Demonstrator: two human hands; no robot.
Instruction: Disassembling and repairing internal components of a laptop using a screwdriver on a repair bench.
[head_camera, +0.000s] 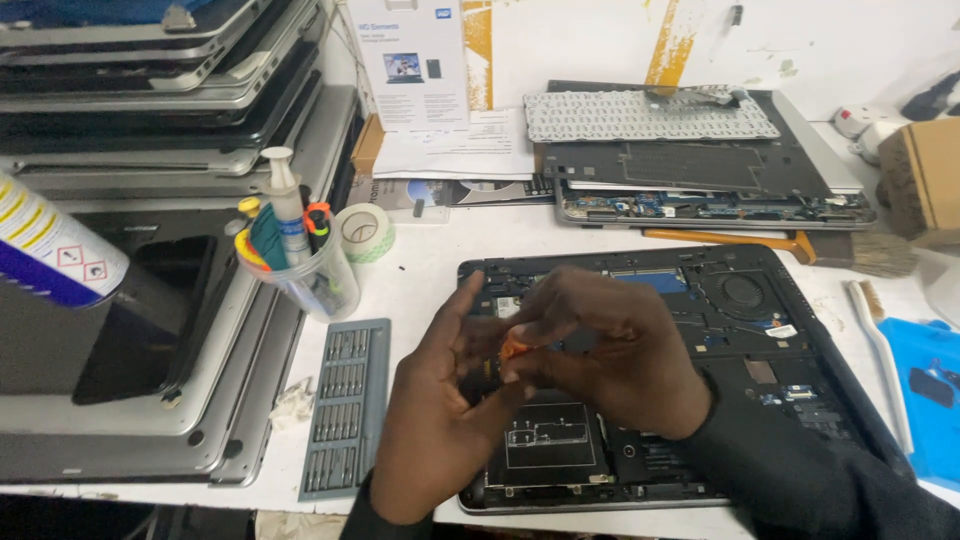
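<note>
Together, our left hand and right hand pinched a small orange tool above the opened black laptop base, which overhung the white tabletop's near edge, hemmed by the grey screwdriver-bit tray.

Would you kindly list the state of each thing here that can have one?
Laptop: bottom cover off, insides exposed.
Small orange tool: pinched between both hands.
Left hand: fingers closed on the tool.
Right hand: fingers closed on the tool.
Bit case: open, bits in rows.
Tape roll: lying flat.
</note>
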